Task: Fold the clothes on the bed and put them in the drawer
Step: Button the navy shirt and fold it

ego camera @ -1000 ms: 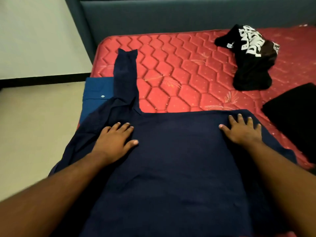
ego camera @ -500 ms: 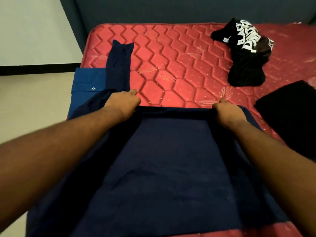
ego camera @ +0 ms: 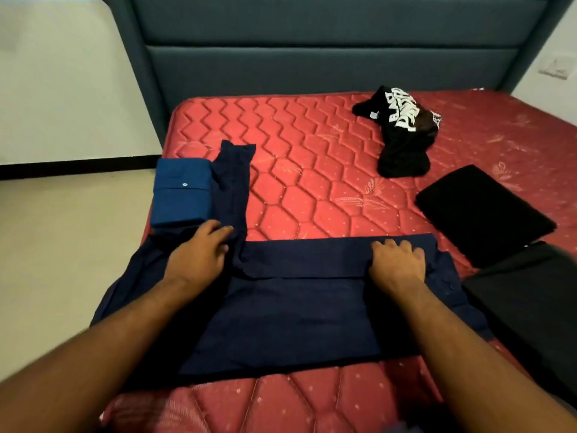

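A navy blue shirt (ego camera: pixel 290 320) lies spread on the red mattress (ego camera: pixel 315 170) in front of me. Its far edge is folded over into a band, and one sleeve runs away from me at the left. My left hand (ego camera: pixel 199 257) rests flat on the shirt at the base of that sleeve. On the right end of the folded band, my right hand (ego camera: pixel 398 264) presses down with fingers together. Neither hand visibly grips cloth. A folded blue garment (ego camera: pixel 181 195) sits at the mattress's left edge, touching the sleeve.
A crumpled black T-shirt (ego camera: pixel 402 135) with white lettering lies far right. A folded black garment (ego camera: pixel 480 210) sits at the right, with another dark cloth (ego camera: pixel 530 310) nearer me. A grey headboard (ego camera: pixel 312 57) stands behind. Beige floor (ego camera: pixel 62 260) borders the left.
Both hands took the shirt's far edge and folded it toward me into a band, then flattened on it. The view pulled back, showing more of the bed and headboard.
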